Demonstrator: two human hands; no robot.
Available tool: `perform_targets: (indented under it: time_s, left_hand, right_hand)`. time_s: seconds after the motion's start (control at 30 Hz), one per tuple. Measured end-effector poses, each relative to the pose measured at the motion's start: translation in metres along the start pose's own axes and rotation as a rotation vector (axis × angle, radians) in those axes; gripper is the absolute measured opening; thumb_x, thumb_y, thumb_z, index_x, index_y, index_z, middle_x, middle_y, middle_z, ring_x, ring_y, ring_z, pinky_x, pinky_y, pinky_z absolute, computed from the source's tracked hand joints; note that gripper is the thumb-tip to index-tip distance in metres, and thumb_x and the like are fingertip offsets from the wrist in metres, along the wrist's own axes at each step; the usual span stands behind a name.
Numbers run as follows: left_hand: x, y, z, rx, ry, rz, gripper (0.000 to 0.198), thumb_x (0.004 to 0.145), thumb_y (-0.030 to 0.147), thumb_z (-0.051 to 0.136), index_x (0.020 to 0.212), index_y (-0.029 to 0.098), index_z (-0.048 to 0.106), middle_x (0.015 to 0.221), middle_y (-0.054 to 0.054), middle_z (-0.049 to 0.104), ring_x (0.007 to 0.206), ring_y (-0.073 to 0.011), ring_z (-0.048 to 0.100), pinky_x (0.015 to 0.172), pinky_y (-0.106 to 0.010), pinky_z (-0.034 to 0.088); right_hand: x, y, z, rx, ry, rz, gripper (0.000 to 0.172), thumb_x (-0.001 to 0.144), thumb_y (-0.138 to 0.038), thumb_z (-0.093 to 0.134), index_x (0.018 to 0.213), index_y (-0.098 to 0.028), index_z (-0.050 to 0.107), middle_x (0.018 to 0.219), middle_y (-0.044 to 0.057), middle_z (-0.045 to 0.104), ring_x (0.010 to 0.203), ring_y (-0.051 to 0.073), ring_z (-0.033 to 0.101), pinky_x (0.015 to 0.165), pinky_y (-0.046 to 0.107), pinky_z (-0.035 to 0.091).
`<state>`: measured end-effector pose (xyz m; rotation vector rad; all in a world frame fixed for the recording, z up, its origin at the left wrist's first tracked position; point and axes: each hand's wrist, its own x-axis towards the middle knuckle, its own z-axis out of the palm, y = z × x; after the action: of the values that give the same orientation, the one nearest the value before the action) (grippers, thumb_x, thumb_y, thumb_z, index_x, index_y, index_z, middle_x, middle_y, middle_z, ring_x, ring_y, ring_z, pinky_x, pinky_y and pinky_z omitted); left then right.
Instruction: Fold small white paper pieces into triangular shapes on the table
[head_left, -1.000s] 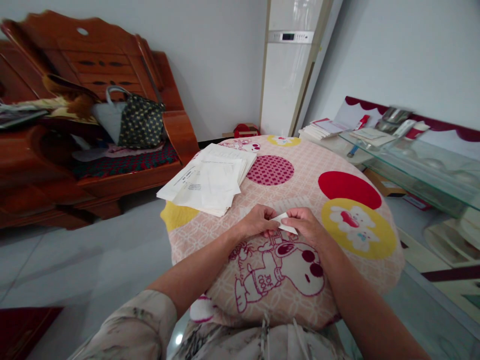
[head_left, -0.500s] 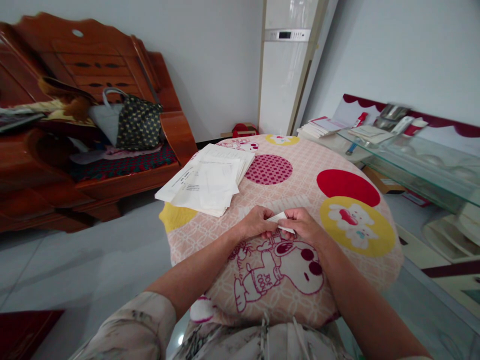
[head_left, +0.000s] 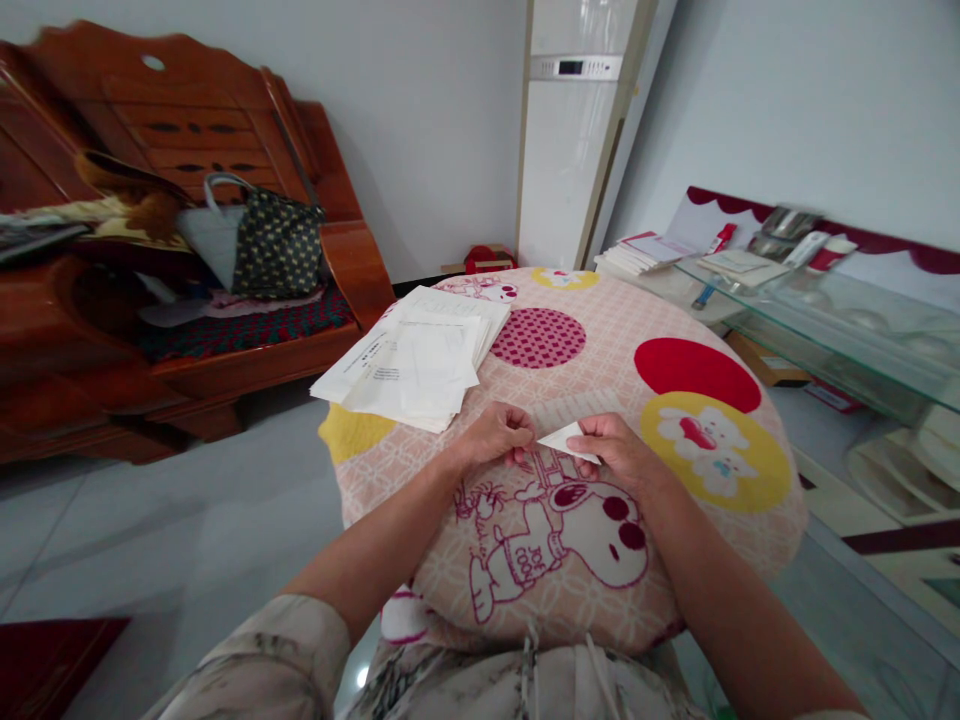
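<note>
Left hand has released folded paper, pinched in right hand grip

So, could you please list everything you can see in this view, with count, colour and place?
tablecloth: one, pink with red and yellow circles and a cartoon dog, spread in front of the person
small folded paper: one, white, just above the tablecloth's near middle
paper stack: one pile, white, far left of the tablecloth
wooden bench: one, reddish brown, left, by the wall
handbag: one, dark with light pattern, on the wooden bench
tall cabinet unit: one, white, back corner
glass shelf: one, clear, right side
left hand: one, fingers curled, beside the paper's left tip
right hand: one, pinching the small folded paper
</note>
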<state>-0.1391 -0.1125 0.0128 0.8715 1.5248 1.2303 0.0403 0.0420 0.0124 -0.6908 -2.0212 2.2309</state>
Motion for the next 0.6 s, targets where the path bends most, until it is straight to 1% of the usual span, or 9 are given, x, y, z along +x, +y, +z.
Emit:
perform_targets:
  time_s: [0.07,0.13,0.2,0.23,0.27,0.33,0.43,0.5,0.6]
  left_hand:
    - [0.000,0.001,-0.004,-0.048,0.064,0.022,0.016,0.073,0.020,0.070,0.064,0.013,0.060,0.053,0.001,0.062,0.043,-0.0077,0.057,0.041,-0.016,0.043]
    - [-0.001,0.002,-0.005,-0.112,0.101,0.060,0.020,0.075,0.026,0.074,0.068,0.012,0.062,0.060,-0.002,0.066,0.049,-0.0096,0.062,0.046,-0.018,0.049]
    - [-0.001,0.002,0.000,-0.155,0.064,0.089,0.025,0.078,0.032,0.077,0.083,0.010,0.067,0.069,-0.004,0.071,0.056,-0.0109,0.066,0.053,-0.020,0.054]
    - [-0.001,0.002,0.004,-0.167,0.033,0.092,0.031,0.078,0.036,0.079,0.089,0.010,0.067,0.070,-0.004,0.072,0.056,-0.0109,0.067,0.054,-0.020,0.054]
    - [-0.001,0.000,0.008,-0.181,0.008,0.092,0.035,0.076,0.038,0.082,0.090,0.010,0.066,0.069,-0.004,0.071,0.055,-0.0108,0.067,0.054,-0.020,0.054]
    - [0.000,-0.003,0.016,-0.206,-0.021,0.088,0.040,0.074,0.041,0.085,0.086,0.010,0.064,0.065,-0.003,0.070,0.052,-0.0103,0.065,0.052,-0.020,0.053]
    - [0.001,-0.006,0.021,-0.232,-0.009,0.085,0.039,0.076,0.042,0.084,0.080,0.011,0.060,0.060,-0.001,0.067,0.047,-0.0097,0.062,0.048,-0.019,0.051]
    - [0.002,-0.007,0.021,-0.243,0.018,0.095,0.038,0.078,0.041,0.082,0.080,0.011,0.060,0.059,-0.001,0.067,0.047,-0.0098,0.062,0.048,-0.019,0.051]
    - [0.002,-0.005,0.017,-0.271,0.064,0.146,0.037,0.078,0.042,0.082,0.078,0.012,0.059,0.060,-0.001,0.068,0.047,-0.0090,0.061,0.048,-0.018,0.050]
  right_hand:
    - [0.000,-0.002,-0.001,-0.014,0.027,-0.019,0.029,0.068,-0.039,0.078,0.072,-0.013,0.065,0.051,0.000,0.060,0.041,0.010,0.052,0.040,0.020,0.039]
    - [0.000,-0.003,0.001,-0.012,0.060,-0.046,0.029,0.068,-0.040,0.078,0.072,-0.014,0.065,0.052,-0.001,0.060,0.042,0.010,0.052,0.040,0.021,0.041]
    - [0.002,-0.003,0.006,0.000,0.079,-0.070,0.030,0.069,-0.041,0.077,0.075,-0.014,0.066,0.054,-0.001,0.061,0.043,0.010,0.052,0.040,0.021,0.041]
    - [0.003,-0.002,0.009,0.001,0.083,-0.081,0.031,0.069,-0.041,0.077,0.078,-0.014,0.067,0.056,-0.001,0.061,0.043,0.010,0.053,0.040,0.021,0.041]
    - [0.005,-0.001,0.011,-0.006,0.083,-0.094,0.031,0.070,-0.042,0.077,0.079,-0.014,0.067,0.056,-0.001,0.061,0.043,0.010,0.053,0.040,0.021,0.041]
    - [0.007,0.001,0.016,-0.032,0.079,-0.121,0.032,0.072,-0.042,0.077,0.081,-0.013,0.068,0.058,0.000,0.062,0.045,0.010,0.054,0.041,0.021,0.042]
    - [0.008,0.002,0.018,-0.040,0.065,-0.139,0.034,0.074,-0.044,0.077,0.084,-0.013,0.070,0.061,0.001,0.065,0.047,0.011,0.057,0.042,0.022,0.044]
    - [0.007,0.002,0.017,-0.032,0.056,-0.153,0.035,0.073,-0.046,0.078,0.083,-0.013,0.070,0.064,0.003,0.068,0.048,0.012,0.060,0.043,0.023,0.046]
    - [0.005,0.000,0.016,-0.043,0.047,-0.176,0.034,0.073,-0.046,0.078,0.074,-0.014,0.068,0.063,0.004,0.069,0.047,0.012,0.061,0.044,0.022,0.047]
